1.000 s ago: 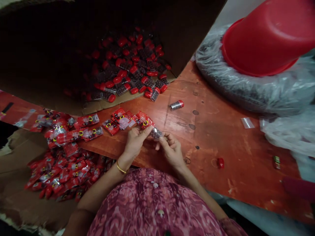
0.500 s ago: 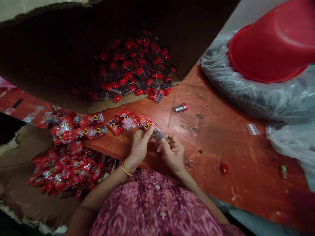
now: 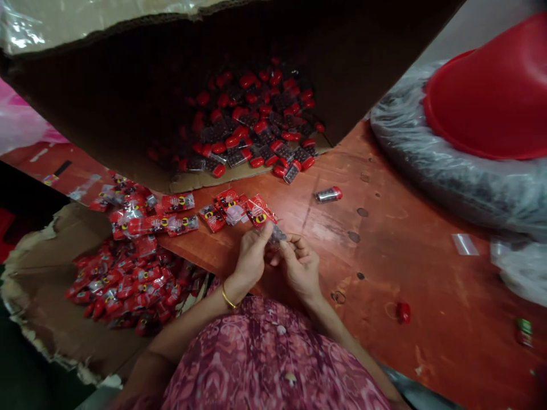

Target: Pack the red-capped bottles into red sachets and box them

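Observation:
Between my two hands is a small clear packet with a red printed top and dark round pieces in its lower part. My left hand pinches it around the middle, thumb on top. At its lower end, the fingers of my right hand are closed on the clear plastic. Just left of it lie several red printed packets on the reddish table. A small clear container with a red cap rests on its side beyond my right hand.
A large cardboard box lies open ahead, holding many red-capped containers. Filled red packets heap in a lower carton at left. A red bucket stands on a plastic-wrapped bundle. A red cap lies at right.
The view has shifted, so most things appear slightly further right and lower. Both hands keep hold of the packet, and its lower part is now more covered by my fingers.

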Available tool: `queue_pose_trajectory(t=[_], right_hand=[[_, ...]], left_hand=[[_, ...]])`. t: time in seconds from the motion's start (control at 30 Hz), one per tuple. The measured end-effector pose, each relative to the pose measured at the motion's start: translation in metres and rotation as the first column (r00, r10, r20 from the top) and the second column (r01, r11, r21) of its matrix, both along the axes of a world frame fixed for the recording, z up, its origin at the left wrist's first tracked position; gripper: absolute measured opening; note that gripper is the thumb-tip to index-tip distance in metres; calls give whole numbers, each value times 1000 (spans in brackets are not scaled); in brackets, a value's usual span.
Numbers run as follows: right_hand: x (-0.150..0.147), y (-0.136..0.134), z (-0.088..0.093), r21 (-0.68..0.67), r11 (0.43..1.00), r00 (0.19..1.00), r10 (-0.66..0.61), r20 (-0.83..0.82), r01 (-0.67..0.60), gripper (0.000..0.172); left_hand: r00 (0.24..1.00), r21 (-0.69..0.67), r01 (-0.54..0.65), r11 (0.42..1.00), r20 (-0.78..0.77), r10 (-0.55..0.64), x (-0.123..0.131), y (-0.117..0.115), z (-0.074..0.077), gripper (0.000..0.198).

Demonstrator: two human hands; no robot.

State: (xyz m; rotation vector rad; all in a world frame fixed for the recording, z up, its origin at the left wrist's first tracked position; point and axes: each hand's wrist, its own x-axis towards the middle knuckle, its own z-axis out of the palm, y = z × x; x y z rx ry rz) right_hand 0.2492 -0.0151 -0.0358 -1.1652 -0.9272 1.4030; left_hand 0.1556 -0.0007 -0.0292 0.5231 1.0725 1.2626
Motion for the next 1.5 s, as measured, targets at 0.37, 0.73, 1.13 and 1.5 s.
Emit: queue_pose_trajectory(t=[0.37, 0.73, 1.13, 1.5], right_hand=[[0, 5, -5, -37, 999, 1000, -11, -5, 11, 32], [14, 15, -9, -6, 999, 982, 37, 186, -37, 39], [18, 22, -19, -61, 996, 980, 71, 186, -61, 48], [21, 24, -23, -10, 993, 979, 116, 170, -116, 44]], left_hand=[[998, -23, 35, 999, -56, -36, 10, -10, -7, 48], [863, -116, -501, 858, 5, 505, -91, -8, 6, 41], [203, 409, -198, 891, -872, 445, -134, -8, -1, 29], [-332, 181, 206, 962, -912, 242, -205, -13, -11, 29]])
